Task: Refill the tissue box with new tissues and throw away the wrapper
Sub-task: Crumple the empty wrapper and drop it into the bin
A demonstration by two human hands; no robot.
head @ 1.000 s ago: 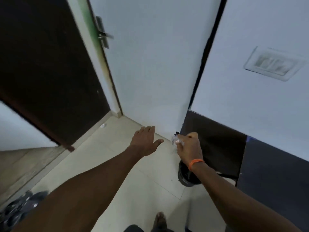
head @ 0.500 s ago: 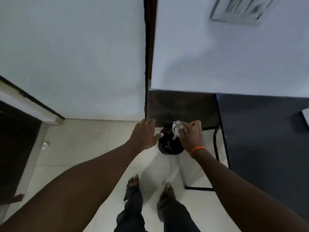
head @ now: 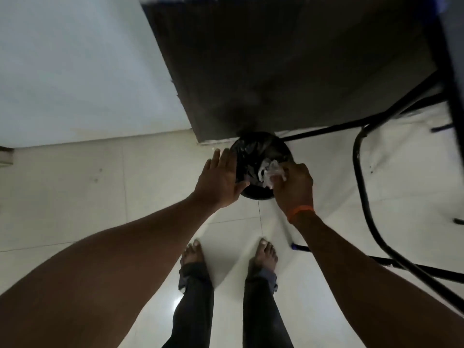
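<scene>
since half a second ago the person has leaned in; the bin [head: 261,165] now sits right under both hands. right hand [head: 295,187] has its grip clamped on the crumpled wrapper [head: 271,172], held over the bin's black liner. left hand [head: 221,180] flat, fingers spread, empty, at the rim. disposal step; next likely just letting go. pale tile floor [head: 113,184], white wall, dark panel, black metal frame [head: 364,197] alongside.

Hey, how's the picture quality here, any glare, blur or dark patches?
Head view: dim overall; the bin and the panel behind it sink into shadow, a small glare spot shines on the floor tiles, the chair frame bows from wide-angle distortion, and the crumpled wrapper looks slightly smeared.
</scene>
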